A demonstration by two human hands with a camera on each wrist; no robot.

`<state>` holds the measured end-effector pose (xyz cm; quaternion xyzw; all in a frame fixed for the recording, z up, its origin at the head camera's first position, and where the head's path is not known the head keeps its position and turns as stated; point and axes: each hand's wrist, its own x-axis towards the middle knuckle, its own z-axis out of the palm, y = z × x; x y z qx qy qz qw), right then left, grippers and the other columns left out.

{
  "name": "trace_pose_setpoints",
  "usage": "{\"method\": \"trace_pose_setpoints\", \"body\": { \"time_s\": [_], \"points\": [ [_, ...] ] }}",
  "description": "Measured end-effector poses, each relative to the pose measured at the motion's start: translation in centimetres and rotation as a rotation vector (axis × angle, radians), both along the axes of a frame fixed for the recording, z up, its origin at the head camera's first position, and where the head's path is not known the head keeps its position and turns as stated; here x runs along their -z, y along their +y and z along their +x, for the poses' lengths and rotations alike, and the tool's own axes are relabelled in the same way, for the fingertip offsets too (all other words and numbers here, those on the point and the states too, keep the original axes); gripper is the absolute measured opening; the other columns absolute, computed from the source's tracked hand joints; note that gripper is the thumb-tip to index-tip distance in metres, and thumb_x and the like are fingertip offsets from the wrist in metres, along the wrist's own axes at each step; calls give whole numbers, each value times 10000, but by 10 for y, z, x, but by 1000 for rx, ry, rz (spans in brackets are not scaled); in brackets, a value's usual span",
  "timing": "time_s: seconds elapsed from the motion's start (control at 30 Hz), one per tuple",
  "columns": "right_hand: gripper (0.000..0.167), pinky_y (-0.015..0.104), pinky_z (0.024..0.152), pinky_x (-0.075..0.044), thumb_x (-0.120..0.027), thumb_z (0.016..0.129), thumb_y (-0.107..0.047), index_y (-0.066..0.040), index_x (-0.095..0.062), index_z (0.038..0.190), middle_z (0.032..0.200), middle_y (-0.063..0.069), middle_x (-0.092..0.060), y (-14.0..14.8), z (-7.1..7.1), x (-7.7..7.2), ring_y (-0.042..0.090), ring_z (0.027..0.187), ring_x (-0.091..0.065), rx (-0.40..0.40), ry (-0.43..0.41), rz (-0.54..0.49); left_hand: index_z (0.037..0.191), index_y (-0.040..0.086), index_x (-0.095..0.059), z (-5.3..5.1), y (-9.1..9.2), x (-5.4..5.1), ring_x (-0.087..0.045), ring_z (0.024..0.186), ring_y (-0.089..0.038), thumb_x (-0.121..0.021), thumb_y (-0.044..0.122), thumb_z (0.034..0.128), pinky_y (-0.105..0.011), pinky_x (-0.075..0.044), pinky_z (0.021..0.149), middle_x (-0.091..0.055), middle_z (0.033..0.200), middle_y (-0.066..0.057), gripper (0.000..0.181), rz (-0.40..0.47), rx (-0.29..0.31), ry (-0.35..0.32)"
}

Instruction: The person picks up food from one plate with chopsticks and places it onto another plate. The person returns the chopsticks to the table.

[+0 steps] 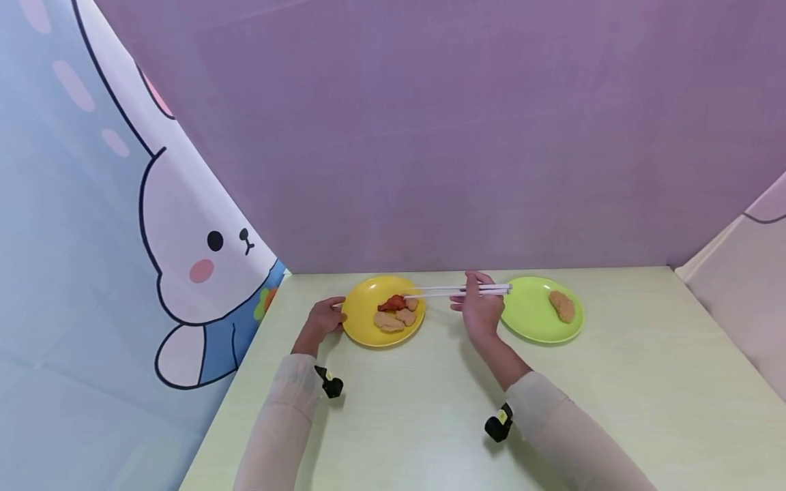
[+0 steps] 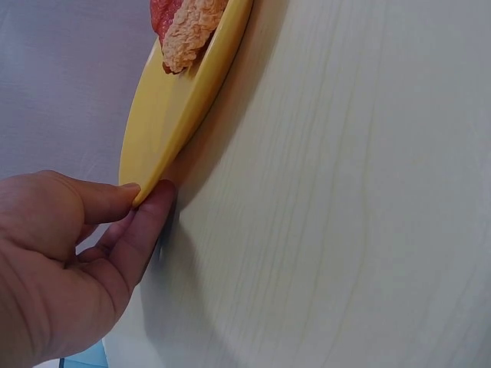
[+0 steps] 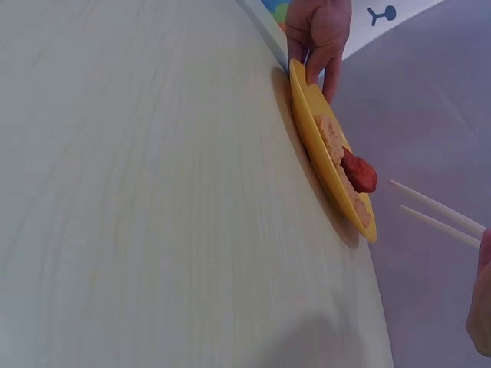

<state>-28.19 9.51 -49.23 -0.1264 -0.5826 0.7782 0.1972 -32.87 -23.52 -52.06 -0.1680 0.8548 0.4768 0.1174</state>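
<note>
My left hand (image 1: 325, 317) pinches the left rim of a yellow plate (image 1: 362, 327), thumb on top and fingers beneath, as the left wrist view shows. On this plate lie a red, glossy piece of food (image 1: 393, 303) and several tan, crumbly-looking fried pieces (image 1: 389, 321). My right hand (image 1: 482, 310) holds a pair of white chopsticks (image 1: 442, 292) that point left over the plate. Their tips (image 3: 402, 195) are apart and stand short of the red piece in the right wrist view, with nothing between them. Only part of the right hand shows there.
Right of the right hand is a green plate (image 1: 528, 324) with one tan fried piece (image 1: 561, 306) on it. Both plates stand near the far edge of the pale table (image 1: 405, 409). A purple cloth (image 1: 430, 136) rises behind, and a rabbit-print cloth (image 1: 202, 273) hangs at the left.
</note>
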Motion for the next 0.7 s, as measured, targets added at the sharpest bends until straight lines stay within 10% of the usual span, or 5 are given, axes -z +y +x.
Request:
{"method": "trace_pose_setpoints", "body": {
  "time_s": [0.7],
  "points": [
    [244, 295, 507, -591, -605, 1023, -268, -71, -689, 1140, 721, -14, -698, 59, 6, 1, 101, 546, -718, 51, -47, 23, 1479, 105, -528, -1, 0, -1, -690, 905, -185, -617, -2, 935, -249, -587, 695, -627, 1376, -213, 561, 0, 12, 4]
  ]
}}
